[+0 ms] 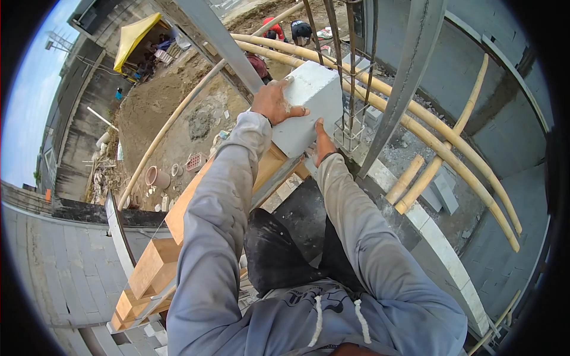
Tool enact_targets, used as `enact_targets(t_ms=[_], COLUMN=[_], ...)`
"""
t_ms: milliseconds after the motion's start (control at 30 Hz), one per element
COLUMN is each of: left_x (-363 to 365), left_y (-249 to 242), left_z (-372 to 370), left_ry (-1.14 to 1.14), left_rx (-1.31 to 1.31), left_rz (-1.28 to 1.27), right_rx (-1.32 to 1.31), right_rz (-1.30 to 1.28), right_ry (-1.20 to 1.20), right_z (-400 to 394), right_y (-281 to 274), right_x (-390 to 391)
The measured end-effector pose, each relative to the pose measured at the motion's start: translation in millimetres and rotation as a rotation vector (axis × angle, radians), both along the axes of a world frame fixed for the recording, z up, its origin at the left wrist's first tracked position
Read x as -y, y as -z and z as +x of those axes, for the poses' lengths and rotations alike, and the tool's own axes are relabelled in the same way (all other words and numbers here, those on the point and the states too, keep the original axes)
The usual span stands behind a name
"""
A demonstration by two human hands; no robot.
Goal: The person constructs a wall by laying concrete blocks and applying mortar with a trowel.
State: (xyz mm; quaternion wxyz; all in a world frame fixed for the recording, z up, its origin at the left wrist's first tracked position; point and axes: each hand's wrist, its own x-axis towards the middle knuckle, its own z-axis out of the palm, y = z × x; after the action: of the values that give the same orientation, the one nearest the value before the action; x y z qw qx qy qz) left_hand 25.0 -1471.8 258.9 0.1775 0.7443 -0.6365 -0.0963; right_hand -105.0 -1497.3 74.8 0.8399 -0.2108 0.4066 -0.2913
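Observation:
A pale grey concrete block (317, 86) stands in front of me at the top of the wall, held between my two hands. My left hand (276, 104) grips its left side and upper edge, thumb across the near face. Lower on the right, my right hand (323, 142) presses the block with the thumb up; its other fingers are mostly hidden. Orange-brown wooden formwork (270, 163) lies just under the block's left side. Upright rusty rebar (351, 77) rises close behind its right edge. Whether the block rests fully on the wall is hidden.
Grey steel posts (409, 77) flank the block. Bamboo poles (436, 127) cross at right, above a lower level with rubble. Wooden boxes (155, 267) line the left. Far below are a bucket (157, 177), a yellow canopy (135, 40) and several people, one in red (273, 27).

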Motion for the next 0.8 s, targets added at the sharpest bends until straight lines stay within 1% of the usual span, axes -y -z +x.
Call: enact_targets(t_ms=[100, 233, 333, 433, 500, 633, 700, 800], left_x=[-1, 0, 0, 4, 6, 6, 5, 6], left_y=[1, 0, -5, 0, 3, 4, 5, 4], left_z=[0, -3, -2, 3, 7, 11, 9, 8], left_ry=[-0.012, -0.052, -0.072, -0.091, -0.079, -0.082, -0.082, -0.073], left_rx=[0.035, 0.023, 0.062, 0.087, 0.118, 0.102, 0.168, 0.181], left_rz=[-0.034, -0.019, 0.015, 0.034, 0.024, 0.032, 0.003, 0.013], right_rx=[0.021, 0.006, 0.083, 0.037, -0.072, -0.042, 0.002, -0.047], right_rz=[-0.043, -0.033, -0.008, -0.028, -0.007, -0.002, -0.047, -0.040], right_ry=[0.001, -0.008, -0.007, -0.002, 0.036, 0.044, 0.050, 0.014], right_z=[4, 4, 9, 10, 13, 17, 16, 18], right_y=[5, 4, -7, -18, -22, -23, -27, -20], right_x=[5, 7, 7, 5, 3, 3, 0, 3])
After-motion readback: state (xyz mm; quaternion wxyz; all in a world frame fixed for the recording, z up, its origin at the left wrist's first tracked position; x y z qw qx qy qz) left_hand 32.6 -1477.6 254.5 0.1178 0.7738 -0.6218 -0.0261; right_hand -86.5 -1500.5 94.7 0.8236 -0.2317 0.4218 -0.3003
